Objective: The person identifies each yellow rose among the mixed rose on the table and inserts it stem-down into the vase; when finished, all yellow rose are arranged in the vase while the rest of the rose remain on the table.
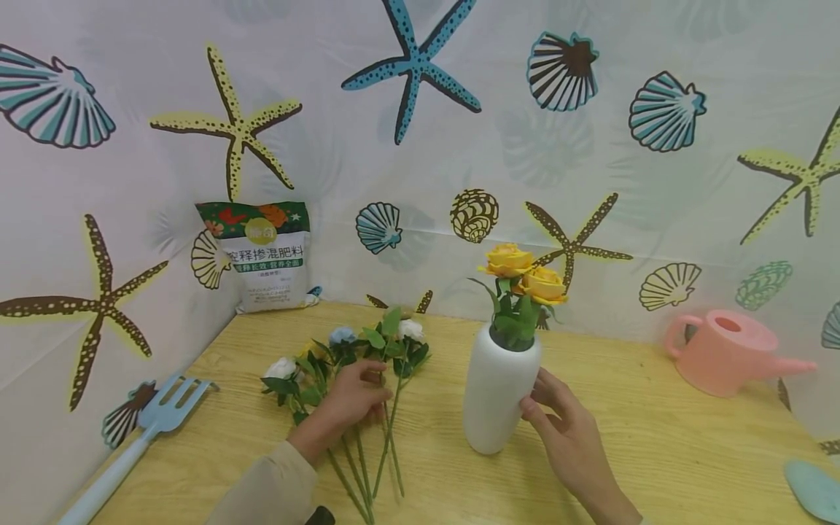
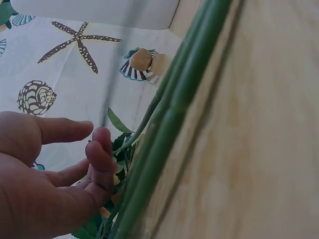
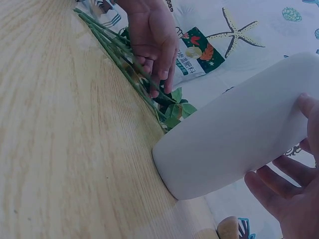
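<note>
A white vase (image 1: 499, 397) stands slightly tilted on the table with two yellow roses (image 1: 525, 273) in its mouth. My right hand (image 1: 567, 434) holds the vase from its right side, thumb in front and fingers behind. To the left lie several artificial flowers, among them a white one (image 1: 281, 368) and a blue one (image 1: 342, 335), their green stems (image 1: 357, 467) pointing toward me. Over these stems is my left hand (image 1: 357, 397), pinching a thin stem between thumb and fingertips. Thick green stems (image 2: 164, 119) pass close by that hand in the left wrist view.
A light blue hand fork (image 1: 164, 412) lies at the left edge. Behind it stands a fertilizer bag (image 1: 269, 262) against the patterned cloth. At the back right is a pink watering can (image 1: 728, 354), and a pale blue tool end (image 1: 814, 488) shows at the front right.
</note>
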The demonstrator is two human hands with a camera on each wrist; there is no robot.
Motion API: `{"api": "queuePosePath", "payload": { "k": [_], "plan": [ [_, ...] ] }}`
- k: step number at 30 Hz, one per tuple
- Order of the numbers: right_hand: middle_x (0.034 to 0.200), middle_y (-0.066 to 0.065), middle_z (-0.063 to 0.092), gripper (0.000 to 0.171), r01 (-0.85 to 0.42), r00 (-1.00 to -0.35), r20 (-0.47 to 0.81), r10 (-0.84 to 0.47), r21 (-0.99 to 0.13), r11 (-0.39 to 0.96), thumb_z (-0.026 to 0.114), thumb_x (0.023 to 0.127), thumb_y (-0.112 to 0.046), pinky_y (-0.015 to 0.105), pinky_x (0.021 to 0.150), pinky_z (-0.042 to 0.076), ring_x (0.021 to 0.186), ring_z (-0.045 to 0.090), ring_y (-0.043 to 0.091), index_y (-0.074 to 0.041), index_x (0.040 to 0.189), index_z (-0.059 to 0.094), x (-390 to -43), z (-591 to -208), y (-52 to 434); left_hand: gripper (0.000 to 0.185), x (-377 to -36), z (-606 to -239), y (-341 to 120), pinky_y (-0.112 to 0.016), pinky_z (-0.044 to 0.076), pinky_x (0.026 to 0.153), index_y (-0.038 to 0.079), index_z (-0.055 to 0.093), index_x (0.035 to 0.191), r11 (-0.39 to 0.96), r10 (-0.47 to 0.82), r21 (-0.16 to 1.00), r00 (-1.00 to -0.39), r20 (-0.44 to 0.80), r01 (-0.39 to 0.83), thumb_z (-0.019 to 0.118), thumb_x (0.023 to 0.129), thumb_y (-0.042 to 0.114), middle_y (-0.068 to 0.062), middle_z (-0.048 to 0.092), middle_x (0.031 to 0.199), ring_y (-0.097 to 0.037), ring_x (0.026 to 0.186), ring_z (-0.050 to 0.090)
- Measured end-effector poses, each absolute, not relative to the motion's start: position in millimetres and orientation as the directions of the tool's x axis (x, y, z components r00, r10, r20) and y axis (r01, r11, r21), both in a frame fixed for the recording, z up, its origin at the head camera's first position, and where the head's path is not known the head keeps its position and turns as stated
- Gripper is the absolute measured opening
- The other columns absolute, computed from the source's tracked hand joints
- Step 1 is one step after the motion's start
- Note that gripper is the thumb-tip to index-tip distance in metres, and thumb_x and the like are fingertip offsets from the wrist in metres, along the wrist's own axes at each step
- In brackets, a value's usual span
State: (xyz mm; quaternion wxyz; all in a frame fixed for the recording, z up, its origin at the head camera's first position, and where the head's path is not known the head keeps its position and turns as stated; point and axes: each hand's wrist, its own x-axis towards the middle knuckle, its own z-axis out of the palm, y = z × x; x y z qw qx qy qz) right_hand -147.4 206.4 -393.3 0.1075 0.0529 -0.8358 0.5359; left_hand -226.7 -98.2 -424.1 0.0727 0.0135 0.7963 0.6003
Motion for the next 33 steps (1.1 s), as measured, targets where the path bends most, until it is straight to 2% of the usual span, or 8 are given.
{"api": "queuePosePath", "payload": {
  "k": [7, 17, 23, 26, 32, 33],
  "plan": [
    [0.142, 0.007, 0.06, 0.051, -0.196, -0.973, 0.23, 0.031, -0.887, 0.417, 0.063, 0.101, -0.029, 0.017, 0.089, 0.054, 0.113, 0.058, -0.004, -0.018, 0.148, 0.048, -147, -393, 206, 0.042, -225, -420, -97, -0.034, 0.049, 0.06, -0.006, 0.056, 0.135, 0.216, 0.065, 0.976, -0.996, -0.056, -0.041, 0.063, 0.093, -0.005, -0.024, 0.058, 0.121, -0.017, 0.066, 0.058],
    [0.141, 0.008, 0.06, 0.05, -0.207, -0.97, 0.241, 0.03, -0.884, 0.419, 0.063, 0.101, -0.027, 0.017, 0.089, 0.054, 0.112, 0.058, -0.005, -0.016, 0.147, 0.049, -147, -392, 205, 0.043, -220, -396, -95, -0.033, 0.054, 0.068, 0.001, 0.058, 0.135, 0.149, -0.019, 0.988, -0.999, 0.043, 0.04, 0.066, 0.093, -0.003, -0.021, 0.06, 0.129, -0.012, 0.072, 0.061],
    [0.142, 0.008, 0.06, 0.05, -0.214, -0.969, 0.247, 0.026, -0.881, 0.423, 0.063, 0.101, -0.028, 0.023, 0.092, 0.056, 0.116, 0.06, 0.005, -0.016, 0.147, 0.049, -147, -392, 205, 0.048, -217, -370, -89, -0.023, 0.053, 0.067, 0.007, 0.054, 0.14, 0.1, -0.051, 0.988, -0.991, 0.122, 0.117, 0.067, 0.095, -0.001, -0.015, 0.06, 0.132, -0.008, 0.076, 0.063],
    [0.141, 0.008, 0.06, 0.05, -0.216, -0.967, 0.254, 0.03, -0.873, 0.437, 0.063, 0.101, -0.027, 0.024, 0.092, 0.056, 0.117, 0.061, 0.008, -0.015, 0.148, 0.049, -147, -393, 206, 0.05, -216, -355, -82, -0.022, 0.053, 0.068, 0.012, 0.052, 0.141, 0.062, -0.07, 0.987, -0.986, 0.154, 0.15, 0.067, 0.095, 0.001, -0.011, 0.06, 0.133, -0.007, 0.076, 0.063],
    [0.142, 0.009, 0.06, 0.051, -0.219, -0.966, 0.256, 0.026, -0.87, 0.443, 0.062, 0.101, -0.027, 0.019, 0.09, 0.055, 0.121, 0.062, 0.02, -0.014, 0.148, 0.048, -147, -393, 206, 0.052, -213, -325, -64, -0.02, 0.054, 0.07, 0.01, 0.051, 0.142, -0.101, -0.157, 0.951, -0.948, 0.275, 0.293, 0.066, 0.094, -0.003, -0.012, 0.062, 0.131, -0.003, 0.078, 0.065],
    [0.142, 0.01, 0.06, 0.051, -0.219, -0.966, 0.256, 0.024, -0.87, 0.441, 0.062, 0.101, -0.027, 0.019, 0.09, 0.055, 0.121, 0.062, 0.019, -0.014, 0.148, 0.048, -147, -393, 205, 0.052, -213, -320, -60, -0.02, 0.055, 0.07, 0.01, 0.051, 0.142, -0.128, -0.177, 0.939, -0.939, 0.295, 0.32, 0.066, 0.094, -0.004, -0.012, 0.062, 0.13, -0.003, 0.079, 0.066]
  ]
}}
